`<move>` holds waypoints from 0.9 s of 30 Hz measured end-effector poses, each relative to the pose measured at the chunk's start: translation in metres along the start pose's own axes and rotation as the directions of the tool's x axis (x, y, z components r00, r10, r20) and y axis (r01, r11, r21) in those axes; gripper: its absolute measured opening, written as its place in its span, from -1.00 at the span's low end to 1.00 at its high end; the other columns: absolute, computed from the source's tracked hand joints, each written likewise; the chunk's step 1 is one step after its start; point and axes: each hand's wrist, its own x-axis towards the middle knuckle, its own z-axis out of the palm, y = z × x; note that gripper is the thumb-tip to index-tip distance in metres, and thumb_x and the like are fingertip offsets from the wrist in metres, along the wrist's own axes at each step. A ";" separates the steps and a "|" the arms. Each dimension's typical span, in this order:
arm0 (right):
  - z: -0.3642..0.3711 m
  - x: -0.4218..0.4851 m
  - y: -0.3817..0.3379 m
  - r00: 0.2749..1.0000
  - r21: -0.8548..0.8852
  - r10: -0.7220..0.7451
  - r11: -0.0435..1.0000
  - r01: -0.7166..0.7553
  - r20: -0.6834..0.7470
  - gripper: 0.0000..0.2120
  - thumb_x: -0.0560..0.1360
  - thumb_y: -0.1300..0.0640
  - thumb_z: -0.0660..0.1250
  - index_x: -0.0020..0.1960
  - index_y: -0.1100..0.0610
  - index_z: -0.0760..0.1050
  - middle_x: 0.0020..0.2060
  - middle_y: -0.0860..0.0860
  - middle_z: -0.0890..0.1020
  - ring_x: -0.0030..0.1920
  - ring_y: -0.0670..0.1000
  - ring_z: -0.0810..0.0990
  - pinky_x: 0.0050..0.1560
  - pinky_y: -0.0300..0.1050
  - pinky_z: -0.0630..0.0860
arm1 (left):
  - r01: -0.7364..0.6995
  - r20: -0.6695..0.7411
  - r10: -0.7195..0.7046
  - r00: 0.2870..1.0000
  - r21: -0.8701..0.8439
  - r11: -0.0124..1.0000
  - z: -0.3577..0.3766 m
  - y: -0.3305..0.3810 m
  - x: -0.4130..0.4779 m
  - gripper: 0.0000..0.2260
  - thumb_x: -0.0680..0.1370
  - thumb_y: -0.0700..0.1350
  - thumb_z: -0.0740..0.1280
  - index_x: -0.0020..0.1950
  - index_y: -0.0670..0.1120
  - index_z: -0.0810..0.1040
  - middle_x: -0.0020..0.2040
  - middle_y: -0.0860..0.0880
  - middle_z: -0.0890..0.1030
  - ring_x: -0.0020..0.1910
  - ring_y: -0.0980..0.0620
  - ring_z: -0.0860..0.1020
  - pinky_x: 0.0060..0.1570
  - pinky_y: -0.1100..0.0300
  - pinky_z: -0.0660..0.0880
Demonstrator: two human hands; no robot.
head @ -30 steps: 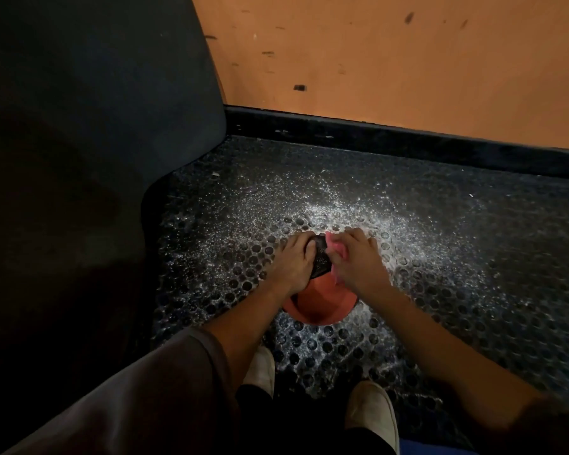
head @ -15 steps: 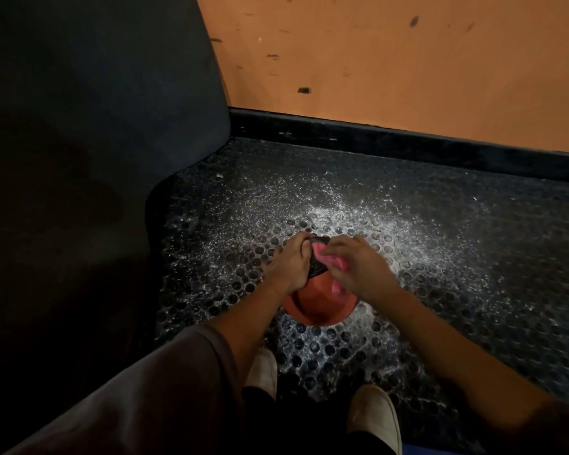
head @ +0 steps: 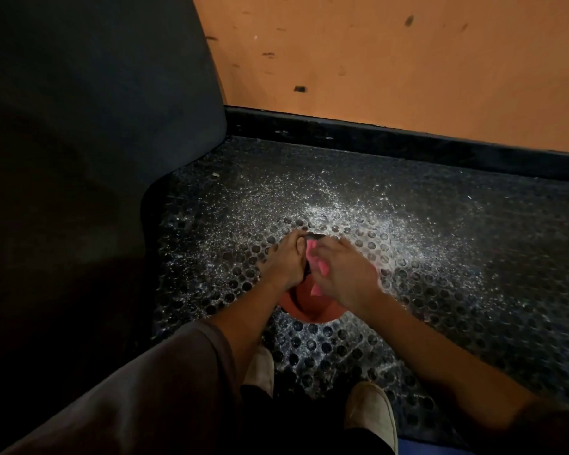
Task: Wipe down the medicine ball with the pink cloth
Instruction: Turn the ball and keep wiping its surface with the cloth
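The medicine ball sits low on the studded rubber floor, just ahead of the person's feet. It shows orange on the near side and dark on top. The pink cloth is pressed on its upper face and bunched under the right hand, whose fingers curl over it. They are blurred, and pink shows between them and below the palm. The left hand is clamped on the ball's left shoulder, fingers wrapped over the top, touching the cloth's edge. Both hands cover most of the ball. White specks fan out across the floor around it. Two pale shoes stand near the ball, with a grey sleeve to their left. A dark padded panel rises at left. A black skirting runs along the foot of a scuffed orange wall beyond.
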 end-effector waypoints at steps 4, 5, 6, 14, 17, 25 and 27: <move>-0.016 -0.003 0.008 0.995 0.113 0.091 0.990 -0.085 -0.048 -0.74 0.56 -0.03 0.26 0.19 0.03 0.56 0.00 -0.07 0.57 -0.03 -0.03 0.48 -0.04 -0.08 0.50 | -0.012 -0.030 0.013 0.999 0.030 0.999 0.004 -0.005 -0.004 -0.51 0.50 0.32 -0.23 0.29 0.22 0.26 0.33 0.01 0.46 0.28 -0.19 0.43 0.25 -0.32 0.29; -0.017 0.004 0.012 0.986 0.128 0.162 0.980 -0.156 -0.041 -0.75 0.56 0.03 0.29 0.20 0.06 0.56 -0.01 -0.01 0.58 -0.03 0.01 0.50 0.01 -0.03 0.49 | 0.001 -0.030 0.000 1.000 0.044 0.999 0.005 -0.003 -0.005 -0.56 0.54 0.28 -0.20 0.29 0.20 0.26 0.33 0.00 0.45 0.28 -0.19 0.42 0.25 -0.32 0.29; -0.016 0.011 0.016 0.976 0.140 0.217 0.967 -0.213 -0.015 -0.75 0.55 0.09 0.31 0.21 0.08 0.56 0.01 0.03 0.59 0.00 0.05 0.52 0.09 0.00 0.46 | 0.014 -0.026 -0.012 1.000 0.058 0.998 0.006 -0.001 -0.005 -0.61 0.57 0.24 -0.17 0.28 0.16 0.26 0.33 0.00 0.43 0.28 -0.20 0.41 0.24 -0.32 0.30; 0.002 0.028 0.033 0.922 0.204 0.385 0.901 -0.382 0.026 -0.79 0.61 -0.03 0.18 0.12 -0.08 0.58 0.11 -0.06 0.58 0.11 0.11 0.51 0.16 0.14 0.44 | 0.035 -0.038 -0.039 0.998 -0.111 0.993 0.007 -0.004 -0.016 -0.79 0.62 0.17 0.09 0.12 0.07 0.28 0.29 -0.05 0.30 0.33 -0.11 0.29 0.35 -0.24 0.21; -0.003 0.026 0.034 0.927 0.172 0.376 0.913 -0.370 -0.002 -0.77 0.62 -0.03 0.17 0.12 -0.04 0.58 0.11 -0.04 0.58 0.14 0.10 0.45 0.16 0.14 0.42 | -0.036 0.134 0.079 0.988 -0.299 0.953 0.009 -0.011 -0.024 -0.32 0.34 0.38 0.31 0.36 0.15 0.22 0.38 0.03 0.22 0.40 -0.08 0.23 0.41 -0.19 0.23; -0.011 0.010 0.028 0.993 0.099 0.113 0.989 -0.110 -0.030 -0.79 0.54 -0.10 0.30 0.10 -0.06 0.60 -0.09 -0.16 0.56 -0.05 -0.05 0.45 -0.10 -0.04 0.48 | -0.133 0.175 0.151 0.973 -0.112 0.985 0.021 -0.014 -0.020 0.24 0.01 0.35 0.59 0.54 0.15 0.02 0.52 0.11 0.07 0.51 -0.10 0.10 0.42 -0.24 0.23; -0.014 0.007 0.036 0.992 0.118 0.120 0.986 -0.115 -0.031 -0.76 0.55 -0.13 0.28 0.09 -0.05 0.61 -0.10 -0.17 0.55 -0.07 -0.05 0.45 -0.17 -0.11 0.41 | -0.127 0.150 0.145 0.978 -0.119 0.985 0.022 -0.013 -0.015 0.26 -0.07 0.43 0.55 0.52 0.15 0.07 0.49 0.10 0.15 0.48 -0.10 0.18 0.39 -0.22 0.29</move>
